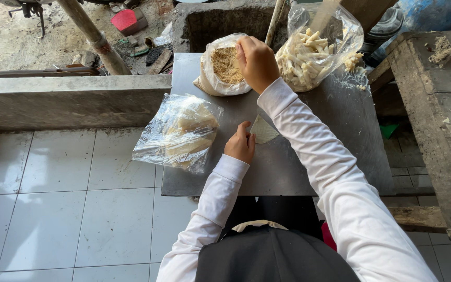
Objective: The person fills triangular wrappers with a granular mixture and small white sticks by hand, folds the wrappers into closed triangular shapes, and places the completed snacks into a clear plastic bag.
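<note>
My left hand rests on a grey metal tabletop and pins the corner of a thin pale wrapper sheet. My right hand reaches forward into an open plastic bag of brown crumbly filling, fingers pinched together inside its mouth. What the fingers hold is hidden. To the right of that bag stands a clear plastic bag of pale cut sticks. At the left of the tabletop lies a clear bag of stacked pale wrapper sheets.
A concrete ledge runs along the left of the table, with white floor tiles below it. A rough wooden bench stands at the right. A concrete trough and a slanted pole lie beyond the table.
</note>
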